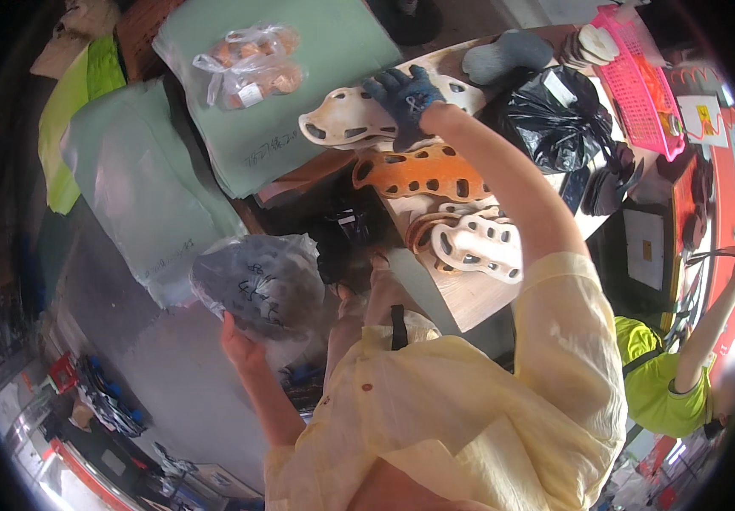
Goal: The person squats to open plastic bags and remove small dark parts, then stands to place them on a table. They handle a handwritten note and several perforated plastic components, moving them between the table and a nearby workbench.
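My bare left hand grips the lower left edge of a clear plastic bag packed with dark pieces. Handwriting marks the bag, which hangs in front of my legs. My right hand, in a dark blue glove, lies with fingers spread on cream shoe-shaped pieces with cut-out holes. Just nearer lies an orange piece with holes. Several more, among them a white piece, are piled near the table's front. The underside of my right hand is hidden.
Green sheets lie left of the wooden table, with small clear bags of brown pieces on top. A black plastic bag and a pink basket stand at right. A person in a yellow-green shirt is at far right.
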